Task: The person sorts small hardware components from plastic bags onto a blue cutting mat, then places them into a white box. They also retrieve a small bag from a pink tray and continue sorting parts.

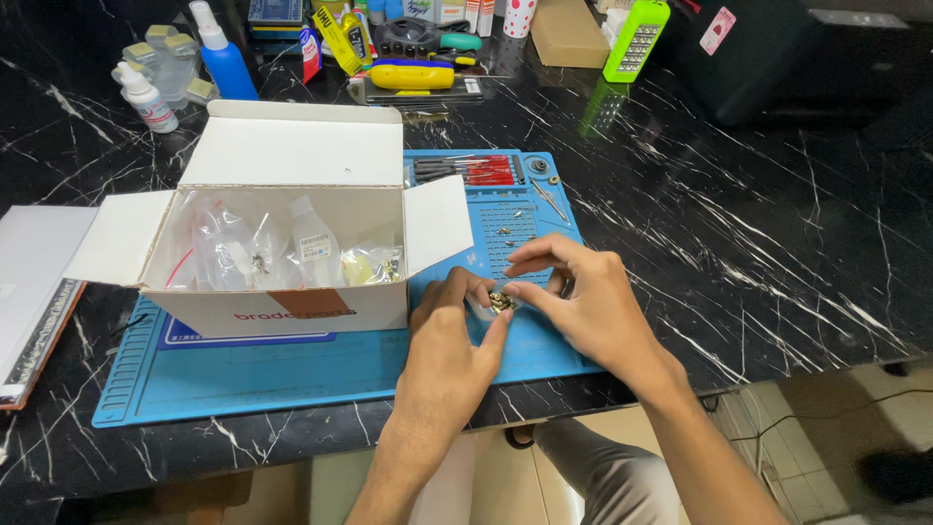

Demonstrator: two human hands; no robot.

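Black marble-patterned surface (758, 233) with white veining fills the view, its near edge running across the lower frame. On it lies a blue rectangular silicone work mat (292, 374) with ridged borders and a gridded parts section toward its right half. On the left part of the mat sits an open white cardboard box (292, 156), flaps folded out to the back, left and right; inside are clear plastic bags (224, 248), a small white squeeze bottle (313, 238) and a bag of yellowish contents (364, 264). A stack of flat white-topped material (34, 282) overhangs the surface at far left. Along the far edge: a blue spray bottle with a white nozzle (222, 53), a small white dropper bottle (151, 99), a yellow-handled tool (418, 74), a brown cardboard box (569, 31) and a lime-green rectangular lamp (637, 39). A row of slim precision tools with red handles (476, 169) rests in the mat's top tray, with metal tweezers (552, 199) just beside them to the right. Left hand (449, 335) and right hand (583, 297) meet over the mat, just right of the box's front corner. Both pinch a small brass-coloured metal cluster of tiny parts (501, 302): left thumb and forefinger press in from the left and below, right thumb and fingertips close on it from the right and above, the right hand's other fingers curled over it. The cluster sits between the fingertips, just above the mat; whether it touches the mat cannot be told.
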